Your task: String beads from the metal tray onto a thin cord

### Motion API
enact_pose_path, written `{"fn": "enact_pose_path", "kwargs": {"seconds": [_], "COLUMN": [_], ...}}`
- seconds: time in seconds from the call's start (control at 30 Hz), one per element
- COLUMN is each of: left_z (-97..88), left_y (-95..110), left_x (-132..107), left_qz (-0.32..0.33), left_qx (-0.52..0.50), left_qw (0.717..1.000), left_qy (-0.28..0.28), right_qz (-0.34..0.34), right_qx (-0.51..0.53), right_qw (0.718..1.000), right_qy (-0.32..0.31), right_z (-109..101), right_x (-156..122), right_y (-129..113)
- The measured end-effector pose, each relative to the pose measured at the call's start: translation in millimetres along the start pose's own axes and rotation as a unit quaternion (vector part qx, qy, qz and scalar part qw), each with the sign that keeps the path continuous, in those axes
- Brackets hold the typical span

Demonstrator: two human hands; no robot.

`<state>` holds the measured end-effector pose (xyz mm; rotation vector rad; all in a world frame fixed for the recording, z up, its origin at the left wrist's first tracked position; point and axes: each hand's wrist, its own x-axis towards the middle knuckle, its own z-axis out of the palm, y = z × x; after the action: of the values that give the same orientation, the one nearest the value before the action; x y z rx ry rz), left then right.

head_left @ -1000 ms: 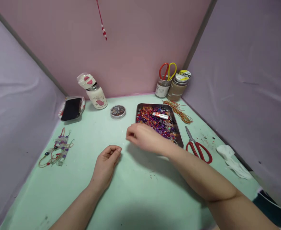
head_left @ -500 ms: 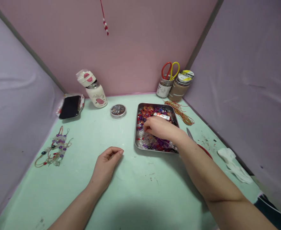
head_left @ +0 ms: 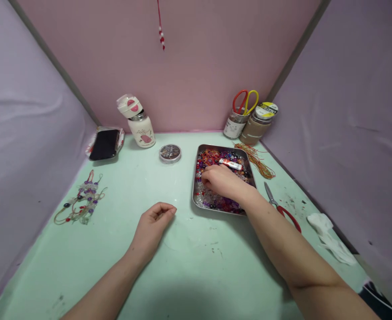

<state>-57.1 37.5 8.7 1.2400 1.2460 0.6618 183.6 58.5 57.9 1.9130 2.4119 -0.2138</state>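
My right hand [head_left: 220, 180] is over the metal tray [head_left: 195, 195], its fingers curled down among the loose beads [head_left: 206, 198]. What its fingertips pinch, if anything, is hidden. The beads are clear, purple, red and dark. Near the tray's far side a small white-and-red tube [head_left: 231, 164] lies on the beads, beside a tangle of red cord [head_left: 210, 156]. My left hand [head_left: 154, 224] rests on the green tabletop, left of the tray, with thumb and fingers pressed together. I cannot make out anything between them.
Strung bead pieces [head_left: 84, 200] lie at the left, below a phone [head_left: 104, 145]. A bottle [head_left: 141, 129] and a round tin [head_left: 170, 153] stand behind. Jars [head_left: 256, 129], yellow-and-red scissors handles [head_left: 245, 102], cords [head_left: 259, 162], red scissors [head_left: 282, 211] and tissue [head_left: 331, 238] are at the right.
The whole view has shifted slightly, so most things sit further right. My right hand remains over the tray, its fingers moved a little among the beads. My left hand keeps its pose.
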Motion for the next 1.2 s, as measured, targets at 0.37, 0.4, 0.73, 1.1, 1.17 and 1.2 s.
{"fn": "enact_pose_path", "kwargs": {"seconds": [0.37, 0.4, 0.73, 1.1, 1.17, 1.2], "left_z": [0.3, 0.4, -0.4, 1.2, 1.2, 1.2], "left_y": [0, 1, 4, 6, 7, 7], "left_x": [-1, -1, -2, -3, -4, -4], "left_qz": [0.007, 0.007, 0.007, 0.006, 0.005, 0.005], "left_qx": [0.005, 0.007, 0.006, -0.003, -0.006, -0.007], "left_qw": [1.000, 1.000, 1.000, 1.000, 1.000, 1.000], "left_qy": [-0.005, -0.006, -0.008, -0.007, -0.010, -0.013], "right_qz": [0.005, -0.001, 0.001, 0.002, 0.003, 0.007], "right_qx": [-0.007, -0.006, -0.033, -0.037, -0.018, -0.007], "right_qw": [1.000, 1.000, 0.999, 0.999, 1.000, 0.999], "right_qy": [0.016, 0.013, -0.008, -0.007, 0.025, 0.043], "right_z": [4, 4, 8, 11, 6, 1], "right_x": [1, 1, 3, 4, 1, -1], "right_y": [0, 0, -1, -3, -1, 0]}}
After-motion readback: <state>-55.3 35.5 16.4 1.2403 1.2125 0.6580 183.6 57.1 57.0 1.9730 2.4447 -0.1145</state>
